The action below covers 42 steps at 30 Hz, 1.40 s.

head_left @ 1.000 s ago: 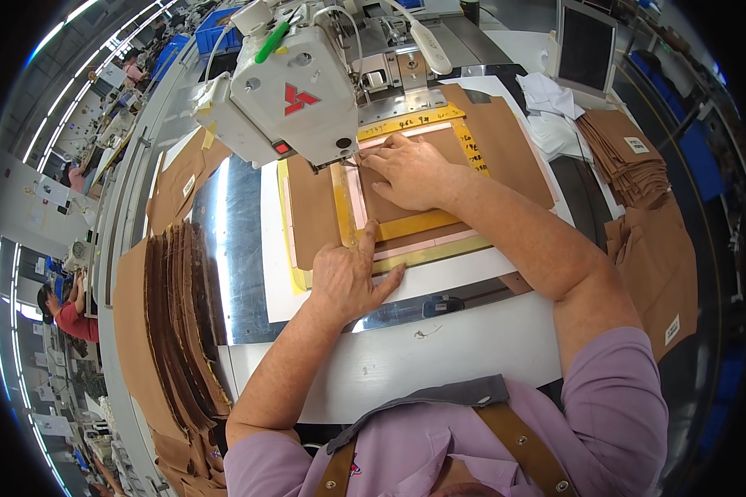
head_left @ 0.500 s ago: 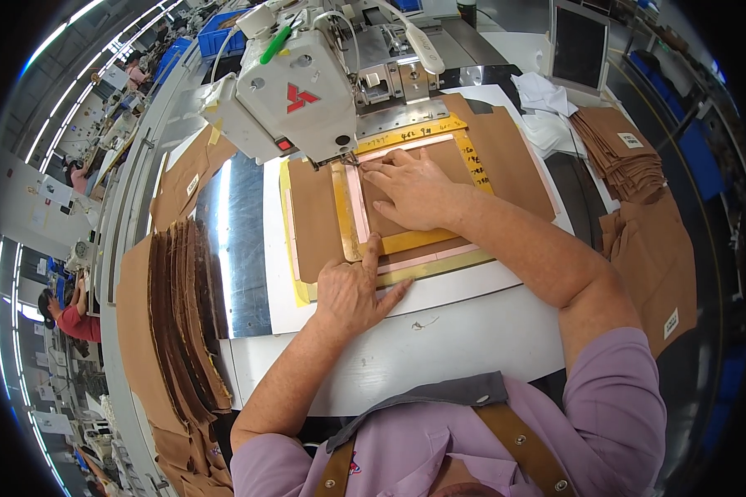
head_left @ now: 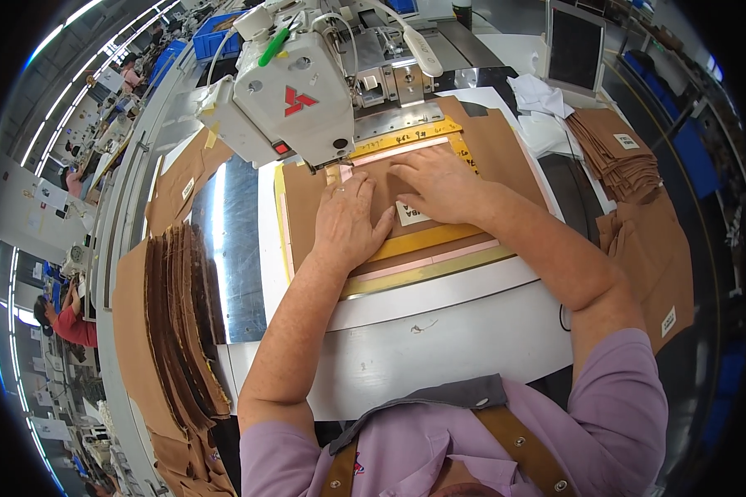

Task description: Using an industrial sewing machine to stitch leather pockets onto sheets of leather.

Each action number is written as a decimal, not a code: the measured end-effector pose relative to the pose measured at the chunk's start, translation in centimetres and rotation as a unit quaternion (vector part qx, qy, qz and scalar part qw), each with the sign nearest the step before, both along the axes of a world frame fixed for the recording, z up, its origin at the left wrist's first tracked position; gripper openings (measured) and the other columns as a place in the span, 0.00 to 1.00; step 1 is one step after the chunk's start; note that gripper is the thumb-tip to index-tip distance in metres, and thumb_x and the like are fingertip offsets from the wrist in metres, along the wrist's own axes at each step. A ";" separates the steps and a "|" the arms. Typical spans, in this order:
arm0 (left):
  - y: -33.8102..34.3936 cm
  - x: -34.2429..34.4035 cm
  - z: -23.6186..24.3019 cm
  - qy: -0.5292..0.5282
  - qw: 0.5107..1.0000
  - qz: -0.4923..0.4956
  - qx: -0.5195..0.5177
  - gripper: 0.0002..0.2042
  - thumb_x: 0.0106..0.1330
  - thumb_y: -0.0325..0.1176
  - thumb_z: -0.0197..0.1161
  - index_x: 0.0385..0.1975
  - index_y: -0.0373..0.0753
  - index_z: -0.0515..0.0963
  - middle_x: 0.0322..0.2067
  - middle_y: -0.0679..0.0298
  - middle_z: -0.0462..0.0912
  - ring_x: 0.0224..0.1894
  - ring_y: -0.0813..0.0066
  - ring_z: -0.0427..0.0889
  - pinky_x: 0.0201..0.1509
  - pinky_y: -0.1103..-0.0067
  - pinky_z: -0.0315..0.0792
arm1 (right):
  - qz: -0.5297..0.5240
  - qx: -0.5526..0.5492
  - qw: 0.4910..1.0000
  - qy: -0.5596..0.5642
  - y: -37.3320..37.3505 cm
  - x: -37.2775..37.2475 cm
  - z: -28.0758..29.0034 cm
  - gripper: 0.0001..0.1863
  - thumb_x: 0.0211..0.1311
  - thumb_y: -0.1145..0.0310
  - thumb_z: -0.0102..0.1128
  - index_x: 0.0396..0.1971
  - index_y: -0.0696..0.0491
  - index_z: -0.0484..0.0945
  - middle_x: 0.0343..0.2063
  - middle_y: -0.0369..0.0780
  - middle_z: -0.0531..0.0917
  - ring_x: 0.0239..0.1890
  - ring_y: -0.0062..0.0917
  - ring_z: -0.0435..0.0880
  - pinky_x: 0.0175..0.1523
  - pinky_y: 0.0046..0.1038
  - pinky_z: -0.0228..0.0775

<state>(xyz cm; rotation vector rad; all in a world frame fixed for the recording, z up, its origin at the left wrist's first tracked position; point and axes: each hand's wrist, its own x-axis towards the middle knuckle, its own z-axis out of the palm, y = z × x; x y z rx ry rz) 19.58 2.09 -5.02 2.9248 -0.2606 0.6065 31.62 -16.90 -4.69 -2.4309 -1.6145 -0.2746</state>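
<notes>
My left hand (head_left: 348, 224) lies flat, fingers open, on the brown fabric (head_left: 305, 215) just in front of the presser foot (head_left: 344, 166) of the white sewing machine (head_left: 278, 108). To its right my right hand (head_left: 435, 186) rests open, fingertips on the fabric near a pale pink strip (head_left: 395, 152). A yellow template frame (head_left: 427, 241) with handwritten markings surrounds this area. A white label (head_left: 412, 214) shows between my hands, partly under the right one.
Brown piece stacks stand at the left (head_left: 174, 315) and right (head_left: 617, 149), with more pieces (head_left: 646, 265) at the right front. White pieces (head_left: 539, 108) lie beside a dark screen (head_left: 574, 50). A blue bin (head_left: 215, 37) is at the back left. Co-workers (head_left: 75, 323) work at far left.
My left hand has moved up and forward from the frame's lower edge to beside the foot. My right hand has shifted slightly right, and a white label now shows beneath it.
</notes>
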 end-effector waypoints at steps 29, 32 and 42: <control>0.3 -0.7 1.9 0.076 0.990 0.058 0.108 0.29 0.68 0.59 0.56 0.62 0.47 0.78 0.57 0.56 0.79 0.55 0.64 0.80 0.66 0.63 0.61 | -0.097 -0.079 0.992 -0.025 -1.1 -0.9 1.1 0.36 0.72 0.40 0.49 0.63 0.59 0.72 0.50 0.48 0.78 0.58 0.37 0.75 0.63 0.37 0.67; 0.9 -0.9 2.0 0.071 0.991 0.051 0.104 0.29 0.68 0.59 0.57 0.62 0.47 0.78 0.58 0.55 0.78 0.55 0.64 0.80 0.65 0.63 0.61 | -0.088 -0.071 0.993 -0.031 -0.9 -0.9 0.9 0.36 0.72 0.40 0.50 0.63 0.59 0.72 0.50 0.48 0.77 0.57 0.37 0.75 0.64 0.37 0.67; 2.4 -1.6 2.4 0.095 0.986 0.082 0.111 0.31 0.66 0.61 0.58 0.62 0.47 0.78 0.60 0.53 0.76 0.54 0.62 0.79 0.66 0.63 0.62 | -0.079 -0.117 0.989 -0.032 1.1 -1.7 1.7 0.40 0.74 0.36 0.44 0.65 0.60 0.71 0.54 0.46 0.77 0.59 0.34 0.76 0.62 0.35 0.69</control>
